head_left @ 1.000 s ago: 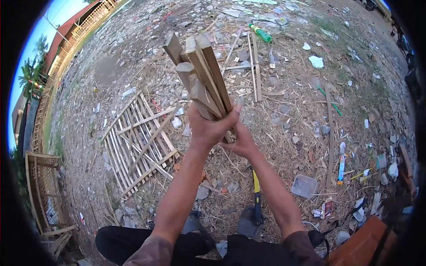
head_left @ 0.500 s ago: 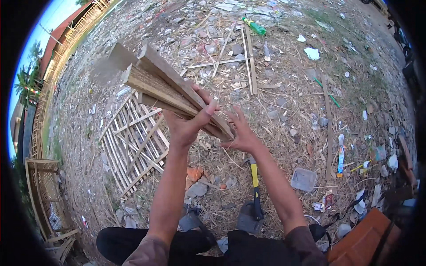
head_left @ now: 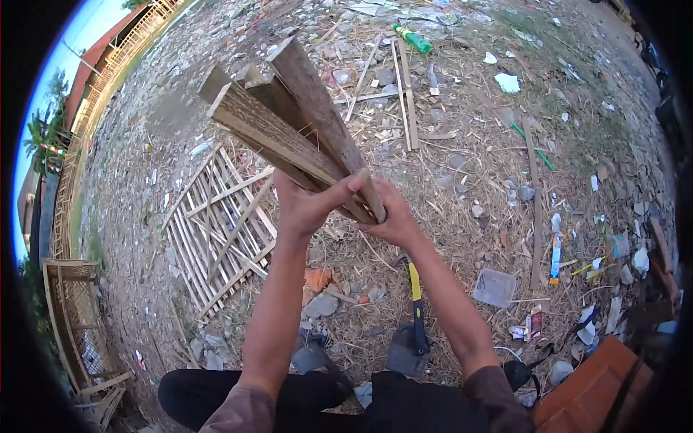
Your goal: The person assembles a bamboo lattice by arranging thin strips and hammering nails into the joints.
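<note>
A bundle of several rough wooden slats point(head_left: 289, 123) is raised in front of me, tilted up and to the left. My left hand point(head_left: 307, 206) wraps around its lower end with the thumb across the top. My right hand point(head_left: 393, 220) grips the same end from the right, touching the left hand. Below my hands, a hammer point(head_left: 416, 307) with a yellow and black handle lies on the littered ground near my knees.
A flat wooden lattice panel point(head_left: 216, 227) lies on the ground at left. Loose slats point(head_left: 404, 94), a green bottle point(head_left: 413, 40), a clear plastic tray point(head_left: 496, 287) and scattered rubbish cover the dirt. A wooden frame point(head_left: 76, 317) stands far left, an orange board point(head_left: 588, 390) at lower right.
The bundle has swung from nearly upright to leaning left, and has come closer to the camera. Both hands have kept their grip on its lower end.
</note>
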The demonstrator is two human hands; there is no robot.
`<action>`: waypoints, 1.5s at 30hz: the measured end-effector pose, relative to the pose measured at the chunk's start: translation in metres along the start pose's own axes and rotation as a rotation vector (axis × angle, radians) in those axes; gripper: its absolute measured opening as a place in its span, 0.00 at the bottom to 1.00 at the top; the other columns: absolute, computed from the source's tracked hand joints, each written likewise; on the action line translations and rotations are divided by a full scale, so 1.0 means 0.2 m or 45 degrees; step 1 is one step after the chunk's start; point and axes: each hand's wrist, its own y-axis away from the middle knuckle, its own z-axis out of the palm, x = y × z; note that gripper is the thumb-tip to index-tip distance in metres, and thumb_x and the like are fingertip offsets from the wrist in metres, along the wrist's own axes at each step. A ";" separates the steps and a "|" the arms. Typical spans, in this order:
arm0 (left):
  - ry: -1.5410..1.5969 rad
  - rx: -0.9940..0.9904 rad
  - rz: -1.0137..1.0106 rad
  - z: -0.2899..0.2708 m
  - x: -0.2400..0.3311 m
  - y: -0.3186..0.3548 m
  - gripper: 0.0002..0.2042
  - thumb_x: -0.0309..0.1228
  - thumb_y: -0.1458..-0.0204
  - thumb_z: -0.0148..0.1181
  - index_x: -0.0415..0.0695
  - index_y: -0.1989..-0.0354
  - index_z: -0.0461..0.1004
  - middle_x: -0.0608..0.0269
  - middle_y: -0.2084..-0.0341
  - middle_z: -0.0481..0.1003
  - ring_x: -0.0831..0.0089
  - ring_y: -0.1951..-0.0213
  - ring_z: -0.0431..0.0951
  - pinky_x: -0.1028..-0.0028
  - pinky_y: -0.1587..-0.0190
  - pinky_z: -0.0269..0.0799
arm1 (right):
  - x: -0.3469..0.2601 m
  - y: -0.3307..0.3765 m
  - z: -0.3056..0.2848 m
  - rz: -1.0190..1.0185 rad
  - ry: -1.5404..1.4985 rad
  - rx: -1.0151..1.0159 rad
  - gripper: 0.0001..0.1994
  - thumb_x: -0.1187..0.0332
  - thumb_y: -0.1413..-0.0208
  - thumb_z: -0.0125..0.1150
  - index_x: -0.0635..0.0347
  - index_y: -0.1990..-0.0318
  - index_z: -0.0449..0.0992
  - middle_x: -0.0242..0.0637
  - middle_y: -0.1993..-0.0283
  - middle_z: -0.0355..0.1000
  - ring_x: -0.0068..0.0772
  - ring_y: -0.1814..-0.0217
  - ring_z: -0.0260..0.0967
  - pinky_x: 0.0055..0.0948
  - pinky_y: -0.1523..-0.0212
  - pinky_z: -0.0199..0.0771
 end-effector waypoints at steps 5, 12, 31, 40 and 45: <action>-0.078 -0.019 -0.016 0.06 0.01 -0.01 0.26 0.25 0.64 0.76 0.32 0.55 0.70 0.55 0.64 0.77 0.68 0.63 0.80 0.69 0.59 0.79 | 0.06 0.01 0.00 -0.100 0.037 0.101 0.40 0.65 0.70 0.80 0.55 0.43 0.67 0.46 0.42 0.64 0.50 0.40 0.65 0.40 0.43 0.69; -0.127 -0.134 -0.146 0.04 0.01 -0.05 0.31 0.30 0.65 0.77 0.33 0.52 0.70 0.58 0.62 0.77 0.71 0.61 0.79 0.70 0.56 0.77 | -0.02 0.01 -0.01 0.163 -0.108 -0.055 0.32 0.67 0.66 0.77 0.53 0.47 0.71 0.39 0.47 0.70 0.44 0.45 0.69 0.36 0.44 0.69; -0.178 0.037 -0.137 0.12 -0.03 -0.03 0.21 0.23 0.60 0.71 0.35 0.56 0.70 0.61 0.67 0.76 0.75 0.66 0.77 0.73 0.63 0.77 | -0.06 0.00 -0.01 0.399 -0.313 -0.250 0.21 0.68 0.57 0.71 0.60 0.53 0.74 0.36 0.59 0.76 0.30 0.55 0.74 0.31 0.52 0.73; -0.234 0.132 0.062 0.19 -0.06 -0.05 0.21 0.22 0.59 0.70 0.36 0.56 0.69 0.64 0.69 0.75 0.76 0.68 0.77 0.74 0.63 0.77 | 0.01 0.00 0.00 0.383 -0.332 -0.272 0.25 0.69 0.57 0.71 0.60 0.48 0.72 0.39 0.53 0.76 0.33 0.51 0.73 0.32 0.48 0.71; -0.202 0.114 0.092 0.12 -0.09 -0.07 0.21 0.20 0.57 0.64 0.36 0.53 0.66 0.63 0.69 0.75 0.75 0.68 0.77 0.74 0.64 0.75 | -0.03 -0.04 0.02 0.253 -0.186 -0.169 0.34 0.65 0.60 0.74 0.56 0.41 0.68 0.44 0.47 0.73 0.40 0.45 0.71 0.34 0.42 0.68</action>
